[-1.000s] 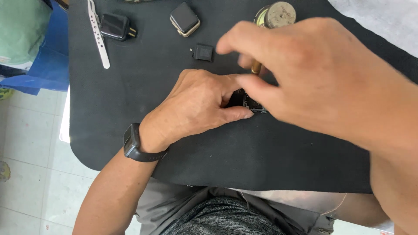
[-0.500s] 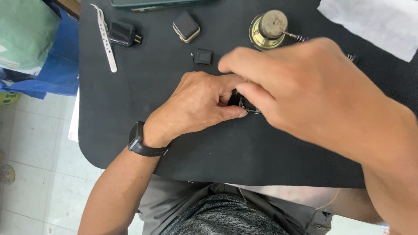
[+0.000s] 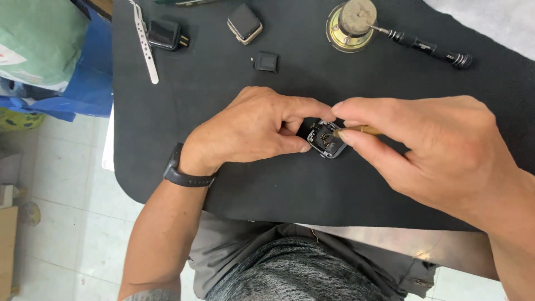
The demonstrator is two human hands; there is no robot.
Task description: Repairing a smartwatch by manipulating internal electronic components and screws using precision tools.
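Centrally, left hand (image 3: 251, 131) pinches a small square opened watch case (image 3: 326, 139); right hand (image 3: 432, 147) grips a brassy, probably metal tool (image 3: 362, 130).

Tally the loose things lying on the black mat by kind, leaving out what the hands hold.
Watch bodies or square watch parts: 3 (black one, gold-edged one, small black one)
Tweezers: 1
Screwdriver: 1
Round brass-coloured holder: 1
Total: 6
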